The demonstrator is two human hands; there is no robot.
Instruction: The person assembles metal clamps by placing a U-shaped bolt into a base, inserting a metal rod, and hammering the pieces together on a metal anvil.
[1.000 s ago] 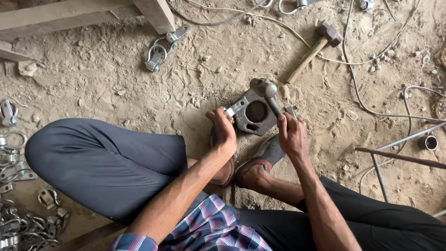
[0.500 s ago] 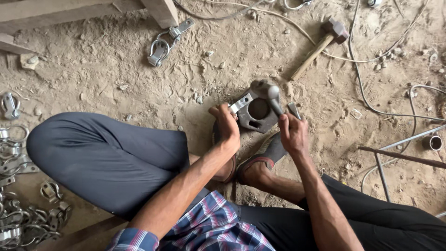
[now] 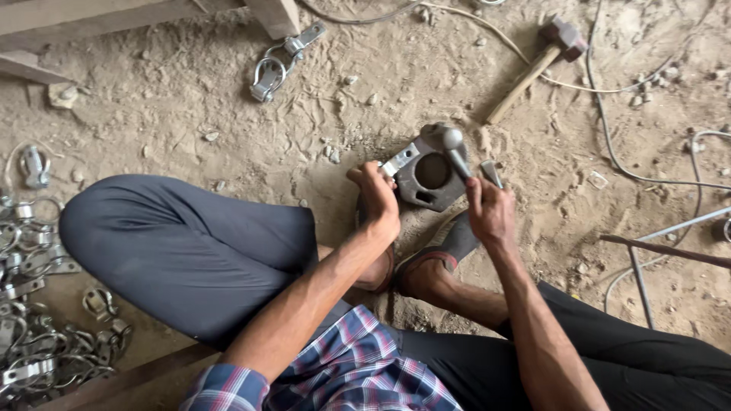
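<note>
Landmark: dark grey steel plate with round hole (image 3: pixel 426 179), flat on the sandy floor (image 3: pixel 228 129) just ahead of the sandalled feet. Left hand (image 3: pixel 378 199) pins its near-left edge, fingers curled shut over a small bright metal bracket (image 3: pixel 401 159) there. Right hand (image 3: pixel 491 209) at the plate's right edge, fingers closed around a grey metal tool (image 3: pixel 454 148) whose rounded head sits over the hole. Looks like the seating/striking step; next move likely calls for a steady plate. Wooden-handled hammer (image 3: pixel 544 57) lies well beyond the plate, untouched.

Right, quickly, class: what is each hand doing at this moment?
Left hand: closed on the flat silver metal strip.
Right hand: closed on the grey steel hammer.
</note>
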